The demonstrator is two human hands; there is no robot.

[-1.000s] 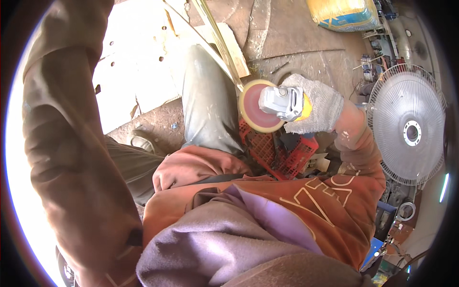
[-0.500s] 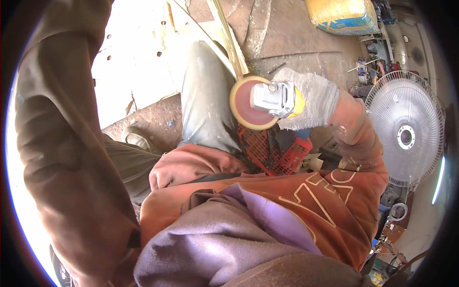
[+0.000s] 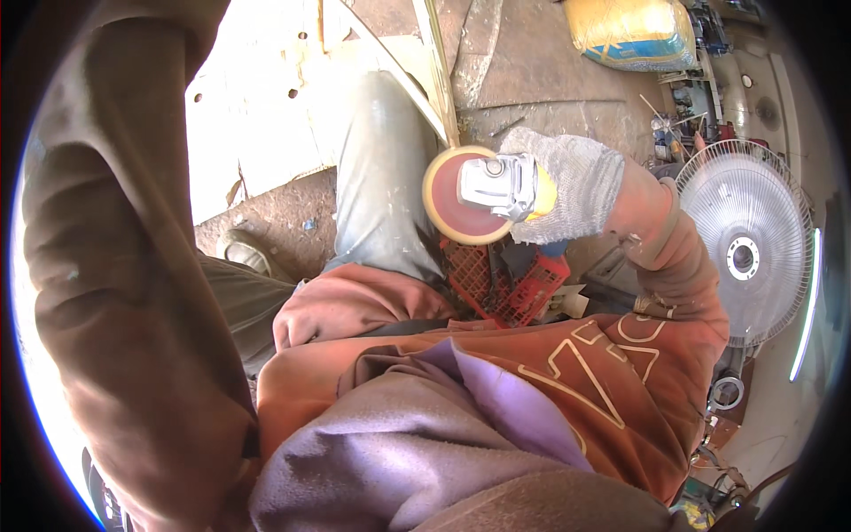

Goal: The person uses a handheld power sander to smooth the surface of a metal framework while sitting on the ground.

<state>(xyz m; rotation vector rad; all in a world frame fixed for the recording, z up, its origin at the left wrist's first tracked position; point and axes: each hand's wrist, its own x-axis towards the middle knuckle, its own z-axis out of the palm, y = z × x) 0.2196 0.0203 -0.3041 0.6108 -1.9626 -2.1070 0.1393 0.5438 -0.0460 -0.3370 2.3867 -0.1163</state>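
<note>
My right hand (image 3: 572,188), in a grey knitted glove, is wrapped round the body of an angle grinder (image 3: 496,188). The grinder has a silver gear head and a bit of yellow housing at the glove. Its round reddish disc (image 3: 454,220) has a pale yellow rim. Long, thin pale strips (image 3: 433,62) run down from the upper edge, and their lower end meets the disc's top rim or lies just by it; I cannot tell whether they touch. My left arm (image 3: 124,230), in a brown sleeve, reaches up the left side, and its hand is beyond the upper edge.
Below the grinder, beside my bent knee (image 3: 381,168), stands a red plastic crate (image 3: 532,288) with things in it. A large fan (image 3: 743,253) is at the right. A yellow and blue wrapped bundle (image 3: 629,35) lies at the upper right. A bright, holed board (image 3: 257,115) covers the upper left.
The grinder and my right hand have shifted slightly left and down in the picture. The strips' upper part has moved a little right. My grip is the same.
</note>
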